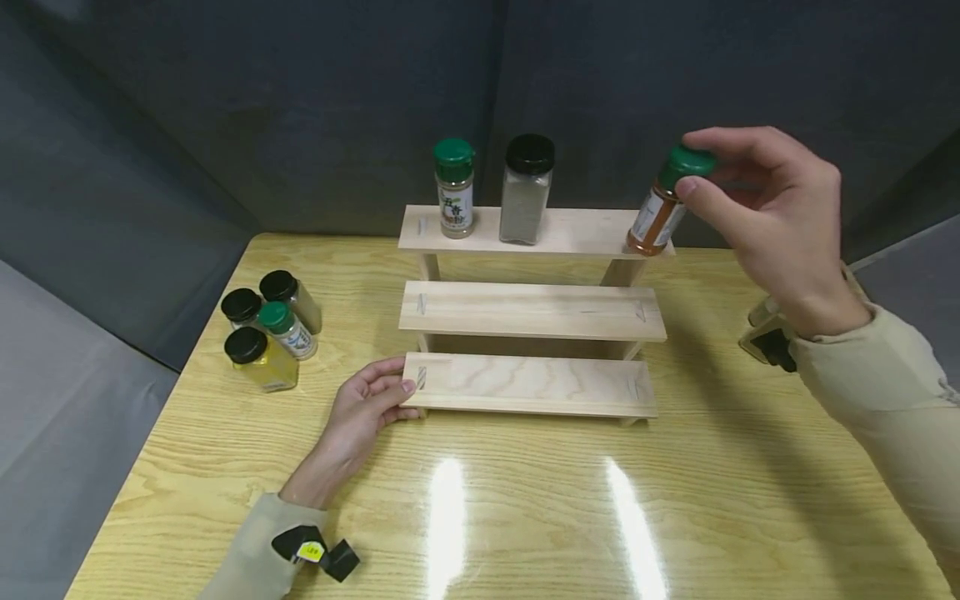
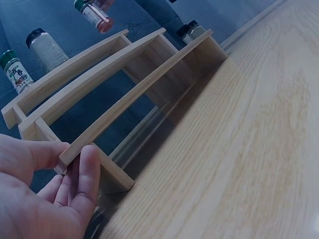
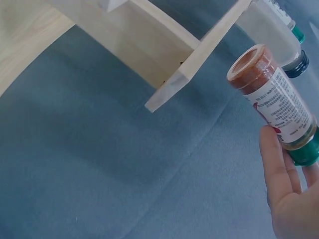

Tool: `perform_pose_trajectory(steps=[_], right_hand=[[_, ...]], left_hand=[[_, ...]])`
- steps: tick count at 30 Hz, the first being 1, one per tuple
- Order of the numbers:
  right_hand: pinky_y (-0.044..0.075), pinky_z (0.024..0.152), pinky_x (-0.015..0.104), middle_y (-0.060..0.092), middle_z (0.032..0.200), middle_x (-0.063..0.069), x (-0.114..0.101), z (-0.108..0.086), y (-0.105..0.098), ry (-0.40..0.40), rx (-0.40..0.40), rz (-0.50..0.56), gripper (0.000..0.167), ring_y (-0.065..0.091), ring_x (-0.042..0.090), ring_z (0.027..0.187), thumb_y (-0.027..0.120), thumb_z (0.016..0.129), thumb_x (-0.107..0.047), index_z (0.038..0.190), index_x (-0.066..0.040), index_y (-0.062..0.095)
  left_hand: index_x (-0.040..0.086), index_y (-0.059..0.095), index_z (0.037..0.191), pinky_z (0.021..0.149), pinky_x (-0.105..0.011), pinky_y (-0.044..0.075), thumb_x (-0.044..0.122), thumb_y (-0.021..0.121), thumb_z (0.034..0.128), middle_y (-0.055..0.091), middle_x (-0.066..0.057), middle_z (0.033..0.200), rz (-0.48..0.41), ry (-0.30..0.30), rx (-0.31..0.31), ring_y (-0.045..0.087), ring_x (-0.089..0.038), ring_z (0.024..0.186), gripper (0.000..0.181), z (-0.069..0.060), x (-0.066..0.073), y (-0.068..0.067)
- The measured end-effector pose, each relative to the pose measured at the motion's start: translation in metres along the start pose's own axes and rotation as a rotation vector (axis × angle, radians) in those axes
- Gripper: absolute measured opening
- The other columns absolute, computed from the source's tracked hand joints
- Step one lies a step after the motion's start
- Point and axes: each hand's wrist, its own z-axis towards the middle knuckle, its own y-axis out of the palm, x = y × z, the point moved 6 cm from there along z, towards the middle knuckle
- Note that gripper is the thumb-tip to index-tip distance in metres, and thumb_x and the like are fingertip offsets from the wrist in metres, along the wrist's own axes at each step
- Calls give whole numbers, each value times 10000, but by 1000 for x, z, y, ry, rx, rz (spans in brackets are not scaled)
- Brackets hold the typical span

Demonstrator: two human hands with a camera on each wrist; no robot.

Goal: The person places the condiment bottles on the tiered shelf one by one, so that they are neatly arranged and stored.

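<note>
My right hand (image 1: pixel 783 212) pinches the green cap of a spice jar (image 1: pixel 656 218) with red-brown contents and a white label. The jar hangs tilted over the right end of the top shelf; in the right wrist view its base (image 3: pixel 249 67) appears apart from the wood. With thumb above and fingers below, my left hand (image 1: pixel 367 404) grips the left end of the bottom shelf of a three-tier wooden rack (image 1: pixel 528 383). A green-capped jar (image 1: pixel 455 200) and a taller black-capped jar (image 1: pixel 527 192) stand upright on the top shelf.
Left of the rack, several jars cluster on the wooden table (image 1: pixel 337 533): a yellow one (image 1: pixel 262 360), a green-capped one (image 1: pixel 288 331) and black-capped ones (image 1: pixel 296 300). A dark cloth (image 1: pixel 337 108) hangs behind. At the right, an object (image 1: pixel 765 333) is partly hidden by the right arm.
</note>
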Motion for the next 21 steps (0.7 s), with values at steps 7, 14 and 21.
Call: perform_pose_trajectory(steps=[7,14,21], right_hand=[[600,868,127,730,1174,2,3,6,14,-13,-1,-3,357,719,120,977,760,951,69,1304,11,767],[607,893,149,728,1184,14,7,12,25,-8,-18,13,355,721,134,991,761,963,40,1316,-6,766],[607,889,163,717,1201,8,14,18,36,-3,-32,5,352,719,141,998,771,980,8,1328,-42,770]], left_hand=[[-133,465,1506,811,-290,681,-101,613,1064,706,-59,1002,-14,4,4,738,-155,814,468,-1,1,1],[-133,466,1507,814,-289,681,-90,611,1072,712,-64,1005,-7,0,6,740,-154,807,461,-1,2,1],[-130,467,1507,810,-286,680,-101,606,1067,705,-57,1006,-11,-3,8,735,-154,815,463,0,0,0]])
